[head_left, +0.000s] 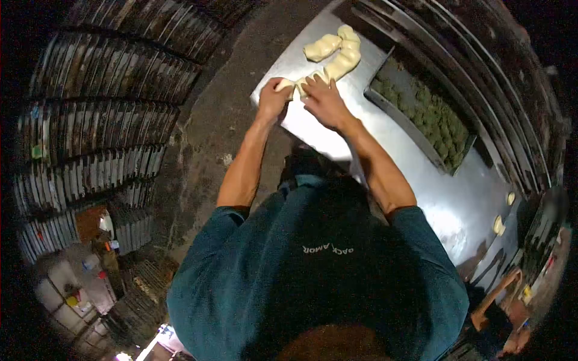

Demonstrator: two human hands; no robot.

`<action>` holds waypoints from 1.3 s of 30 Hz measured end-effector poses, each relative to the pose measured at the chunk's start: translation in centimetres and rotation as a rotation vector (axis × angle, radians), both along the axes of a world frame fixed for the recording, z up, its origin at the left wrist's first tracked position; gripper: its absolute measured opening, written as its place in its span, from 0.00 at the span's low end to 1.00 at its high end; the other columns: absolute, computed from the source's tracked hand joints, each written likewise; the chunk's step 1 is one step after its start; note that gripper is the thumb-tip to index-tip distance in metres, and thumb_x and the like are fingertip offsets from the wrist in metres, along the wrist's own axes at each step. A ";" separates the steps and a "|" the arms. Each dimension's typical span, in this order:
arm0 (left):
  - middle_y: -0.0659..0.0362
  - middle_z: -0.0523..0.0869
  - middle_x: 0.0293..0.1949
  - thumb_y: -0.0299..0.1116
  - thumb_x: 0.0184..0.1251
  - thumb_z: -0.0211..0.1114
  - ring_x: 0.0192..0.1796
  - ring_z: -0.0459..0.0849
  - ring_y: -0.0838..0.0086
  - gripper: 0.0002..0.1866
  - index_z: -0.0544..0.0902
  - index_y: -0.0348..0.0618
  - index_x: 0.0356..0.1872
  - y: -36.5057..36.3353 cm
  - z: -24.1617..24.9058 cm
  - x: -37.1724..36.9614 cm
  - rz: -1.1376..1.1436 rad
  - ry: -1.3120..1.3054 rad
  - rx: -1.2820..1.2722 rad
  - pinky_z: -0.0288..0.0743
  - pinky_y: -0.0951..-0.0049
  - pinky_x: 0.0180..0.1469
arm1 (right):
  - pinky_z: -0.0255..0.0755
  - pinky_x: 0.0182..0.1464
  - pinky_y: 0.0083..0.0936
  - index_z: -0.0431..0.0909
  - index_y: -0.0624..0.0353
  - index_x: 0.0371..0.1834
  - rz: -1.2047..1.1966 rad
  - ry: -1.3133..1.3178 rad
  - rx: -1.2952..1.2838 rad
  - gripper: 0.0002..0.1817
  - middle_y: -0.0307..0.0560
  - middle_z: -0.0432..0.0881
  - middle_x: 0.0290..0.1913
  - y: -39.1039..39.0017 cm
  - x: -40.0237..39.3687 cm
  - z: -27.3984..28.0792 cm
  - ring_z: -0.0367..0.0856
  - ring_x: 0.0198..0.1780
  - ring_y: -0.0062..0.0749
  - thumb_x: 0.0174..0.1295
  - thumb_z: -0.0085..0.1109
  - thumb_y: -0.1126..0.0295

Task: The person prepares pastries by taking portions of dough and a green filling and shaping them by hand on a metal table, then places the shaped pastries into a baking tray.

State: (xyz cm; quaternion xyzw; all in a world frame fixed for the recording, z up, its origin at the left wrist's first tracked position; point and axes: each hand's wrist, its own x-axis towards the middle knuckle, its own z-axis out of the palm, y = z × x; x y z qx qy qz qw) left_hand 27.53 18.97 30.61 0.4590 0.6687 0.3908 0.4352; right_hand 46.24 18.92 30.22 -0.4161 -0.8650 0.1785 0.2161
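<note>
Hands: 2, both on dough at the left end of one metal bench [445,198].
Left hand [273,100]: at the bench's near-left corner; thumb and fingers together, clamped on 1 dough end piece [286,86].
Right hand [326,105]: just beside it, farther along from that corner; fingers laid over the near end of 1 long dough roll [344,62]. Cannot tell whether they pinch it or only press. Cannot tell if the end piece is joined to the roll.
Roll: bulged along its length, curving from under the right hand toward the far-left corner.
Short dough length: 1 [322,48], between the roll and the bench's left edge, close against the roll's far end; joint unclear.
Tray: 1, dark [400,72], along the bench's far edge, right of the roll, apart from it. Green lumps [436,117] inside: many, crowded, not countable.
Small pale pieces: 2 [499,225], near the bench's right end, apart from each other.
Off bench: racked sheets [96,120] at left, several tiers, too many to count; 1 other person [497,325], beyond the right end.
</note>
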 end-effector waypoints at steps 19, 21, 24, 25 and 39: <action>0.57 0.81 0.38 0.30 0.63 0.63 0.39 0.79 0.78 0.14 0.75 0.34 0.47 2.8 9.2 -0.4 -0.561 -0.425 -0.020 0.74 0.80 0.38 | 0.73 0.44 0.25 0.74 0.65 0.53 -0.712 0.504 -0.246 0.20 0.50 0.80 0.42 -2.6 -4.2 10.4 0.80 0.41 0.33 0.61 0.59 0.66; 0.59 0.80 0.38 0.32 0.66 0.61 0.39 0.78 0.80 0.15 0.76 0.35 0.50 3.0 11.0 1.0 -0.572 -0.520 0.064 0.73 0.81 0.38 | 0.73 0.43 0.23 0.76 0.66 0.51 -0.780 0.693 -0.215 0.18 0.47 0.81 0.40 -2.3 -4.0 13.0 0.79 0.40 0.28 0.61 0.60 0.66; 0.61 0.80 0.26 0.34 0.70 0.56 0.31 0.79 0.80 0.11 0.80 0.36 0.37 3.9 14.1 3.8 -0.638 -0.577 0.253 0.73 0.77 0.32 | 0.72 0.41 0.19 0.79 0.67 0.47 -0.871 0.954 -0.115 0.16 0.43 0.82 0.37 -2.6 -3.2 15.5 0.77 0.38 0.19 0.60 0.62 0.67; 0.61 0.80 0.26 0.34 0.70 0.56 0.31 0.79 0.80 0.11 0.80 0.36 0.37 4.1 14.9 4.7 -0.654 -0.582 0.267 0.73 0.77 0.32 | 0.71 0.39 0.18 0.80 0.67 0.46 -0.892 1.011 -0.074 0.16 0.41 0.82 0.35 -2.2 -3.0 16.1 0.75 0.36 0.16 0.60 0.62 0.67; 0.70 0.70 0.15 0.38 0.69 0.58 0.21 0.63 0.86 0.20 0.75 0.36 0.17 7.9 22.0 9.6 -0.371 -0.501 0.643 0.57 0.76 0.21 | 0.59 0.24 0.21 0.71 0.59 0.15 -0.901 1.170 0.295 0.24 0.32 0.72 0.19 2.8 -1.5 23.5 0.64 0.22 0.14 0.69 0.51 0.58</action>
